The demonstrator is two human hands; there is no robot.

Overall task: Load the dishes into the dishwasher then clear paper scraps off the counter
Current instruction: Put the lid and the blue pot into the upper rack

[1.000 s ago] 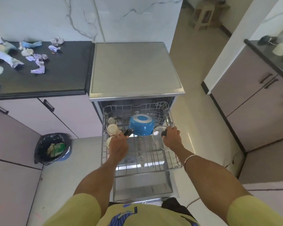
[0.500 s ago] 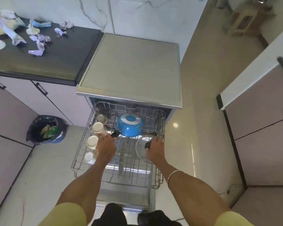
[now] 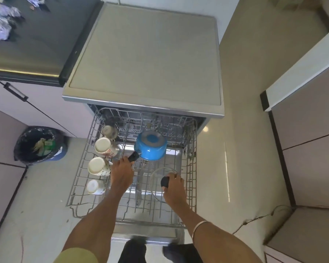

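The dishwasher (image 3: 146, 59) stands open with its wire rack (image 3: 80, 186) pulled out. A blue saucepan (image 3: 150, 146) lies upside down in the rack; my left hand (image 3: 122, 173) grips its black handle. My right hand (image 3: 174, 188) holds the black knob of a glass lid (image 3: 156, 179) resting in the rack's right half. Several cups (image 3: 103, 146) sit mouth-up-tilted along the rack's left side. Paper scraps (image 3: 0, 29) lie on the dark counter (image 3: 36, 44) at the top left.
A black-lined bin (image 3: 38, 145) with rubbish stands on the floor left of the rack. Cabinets with handles (image 3: 15, 92) run under the counter. More cabinets (image 3: 308, 149) stand to the right across a strip of tiled floor.
The view has closed in on the rack and tilted down, so most of the counter has left the frame. Both hands keep their grips on the saucepan handle and the lid knob.
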